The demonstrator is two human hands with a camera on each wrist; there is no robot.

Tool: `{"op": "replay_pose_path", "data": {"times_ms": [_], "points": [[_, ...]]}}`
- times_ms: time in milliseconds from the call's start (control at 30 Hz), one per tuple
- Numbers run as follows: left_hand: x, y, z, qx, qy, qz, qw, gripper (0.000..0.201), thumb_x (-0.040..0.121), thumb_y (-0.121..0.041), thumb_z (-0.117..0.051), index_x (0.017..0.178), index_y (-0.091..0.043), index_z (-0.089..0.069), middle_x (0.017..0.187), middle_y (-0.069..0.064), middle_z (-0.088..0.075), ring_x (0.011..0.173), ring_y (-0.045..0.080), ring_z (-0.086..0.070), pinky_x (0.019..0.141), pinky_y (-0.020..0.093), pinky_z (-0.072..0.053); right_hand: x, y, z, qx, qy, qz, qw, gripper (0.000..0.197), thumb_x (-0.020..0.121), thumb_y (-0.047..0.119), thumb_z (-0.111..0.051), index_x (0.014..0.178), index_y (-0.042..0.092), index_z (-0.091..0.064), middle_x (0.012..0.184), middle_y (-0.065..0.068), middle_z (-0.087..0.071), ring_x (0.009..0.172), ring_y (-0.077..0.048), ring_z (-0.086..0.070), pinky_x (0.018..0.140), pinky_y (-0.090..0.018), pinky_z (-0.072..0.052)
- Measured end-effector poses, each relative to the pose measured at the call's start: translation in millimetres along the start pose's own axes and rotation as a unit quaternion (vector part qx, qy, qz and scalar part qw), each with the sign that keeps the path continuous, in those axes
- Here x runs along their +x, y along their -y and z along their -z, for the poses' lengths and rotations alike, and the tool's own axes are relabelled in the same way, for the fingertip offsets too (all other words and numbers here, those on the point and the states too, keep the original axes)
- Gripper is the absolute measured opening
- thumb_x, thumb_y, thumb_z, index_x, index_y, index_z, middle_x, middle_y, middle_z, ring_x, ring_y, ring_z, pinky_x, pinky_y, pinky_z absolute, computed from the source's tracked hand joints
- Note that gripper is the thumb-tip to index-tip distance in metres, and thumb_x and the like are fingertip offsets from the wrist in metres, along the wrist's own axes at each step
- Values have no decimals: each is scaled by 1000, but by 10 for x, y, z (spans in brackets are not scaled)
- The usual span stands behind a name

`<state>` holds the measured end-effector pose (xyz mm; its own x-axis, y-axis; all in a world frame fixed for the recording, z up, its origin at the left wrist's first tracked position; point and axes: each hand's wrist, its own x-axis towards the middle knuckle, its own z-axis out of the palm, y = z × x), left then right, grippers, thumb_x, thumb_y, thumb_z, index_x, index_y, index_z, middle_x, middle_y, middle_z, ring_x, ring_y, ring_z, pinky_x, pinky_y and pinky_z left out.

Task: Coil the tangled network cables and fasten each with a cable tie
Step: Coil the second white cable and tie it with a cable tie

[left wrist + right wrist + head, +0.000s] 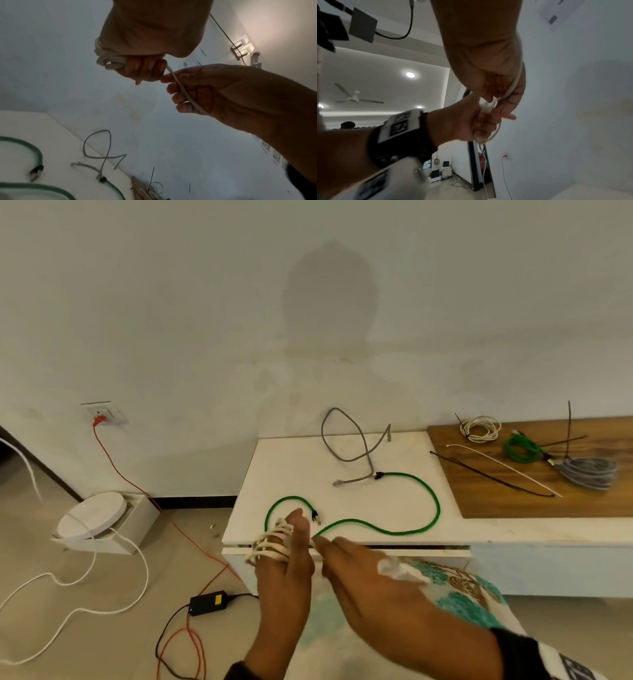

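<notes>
White cable loops are gripped by the left hand; its free strand is pinched in the right hand.

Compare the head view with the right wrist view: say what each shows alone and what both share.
Only the head view shows the white counter with a loose green cable and grey cable on it, plus three tied coils and spare cable ties on the wooden board.

Only the right wrist view shows the ceiling fan, ceiling lights and the wrist strap on the left arm.

Both show the white cable wound round the left hand, with the right hand feeding its free end, and the red wire at the wall socket.
</notes>
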<state>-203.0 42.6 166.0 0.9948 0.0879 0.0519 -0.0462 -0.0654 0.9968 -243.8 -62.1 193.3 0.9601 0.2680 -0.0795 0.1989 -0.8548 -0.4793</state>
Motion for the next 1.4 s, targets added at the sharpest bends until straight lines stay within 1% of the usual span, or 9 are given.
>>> {"op": "replay_pose_path", "data": {"times_ms": [167,233,400,600,700,833,1033,1233,1400], "points": [[8,31,-19,-81,-36,15,996,14,91,-14,-54,102,-20,-62,75,0,-55,66,10,-50,67,24,-46,-95,125,-43,-47,78,5,996,82,91,14,-55,150,15,3,145,-5,-38,126,-21,-43,107,-34,-27],[14,24,-29,-100,-44,3,994,27,93,-8,-49,109,-26,-62,64,-6,-52,58,4,-46,61,25,-45,-135,26,-53,-142,-10,26,989,109,52,22,-84,140,0,-24,116,0,-67,91,-11,-67,100,-45,-42],[132,-166,-5,-123,-25,-40,991,39,95,-6,-42,96,-37,-65,65,13,-50,48,10,-33,37,13,-30,-313,-42,8,-214,-113,-3,970,33,68,11,-41,92,11,-64,55,1,-64,43,-11,-59,82,-54,-51],[147,-318,-37,-187,-62,-93,976,29,92,-18,-44,89,-34,-69,75,35,-54,43,6,-31,40,17,-28,-273,54,339,-246,53,-111,961,34,95,14,-26,127,20,-35,115,-1,-61,115,-23,-50,105,-61,21],[144,-302,-33,-252,-65,-73,963,29,96,-24,-41,101,-26,-69,60,21,-52,45,8,-34,45,19,-32,-253,-47,273,-36,107,-10,994,28,102,30,-29,129,27,-38,113,1,-65,111,-10,-51,116,-44,-6],[40,-402,-8,-343,52,-11,938,30,90,-28,-42,101,-11,-64,36,-6,-30,37,9,-28,39,20,-29,-85,-364,143,393,260,76,879,26,102,14,-35,116,14,-57,82,-9,-62,87,-17,-56,97,-25,-41],[-101,-444,188,-503,326,61,798,32,99,-20,-25,98,0,-50,43,-1,-32,39,16,-28,45,28,-27,183,-622,-193,334,155,89,925,32,97,24,-46,88,4,-70,57,18,-59,59,1,-52,72,-16,-44],[-210,-501,204,-527,425,61,734,27,94,-19,-25,92,-2,-45,35,-4,-21,32,12,-16,38,25,-19,214,-656,-153,509,176,40,842,21,87,12,-50,84,11,-71,78,1,-65,70,-10,-58,68,-28,-50],[-223,-379,243,-474,492,120,721,29,89,-21,-30,90,-3,-54,34,-3,-21,33,11,-15,39,24,-16,234,-667,123,398,253,34,881,27,79,0,-57,98,17,-61,92,-8,-64,80,-13,-53,70,-41,-48]]}}
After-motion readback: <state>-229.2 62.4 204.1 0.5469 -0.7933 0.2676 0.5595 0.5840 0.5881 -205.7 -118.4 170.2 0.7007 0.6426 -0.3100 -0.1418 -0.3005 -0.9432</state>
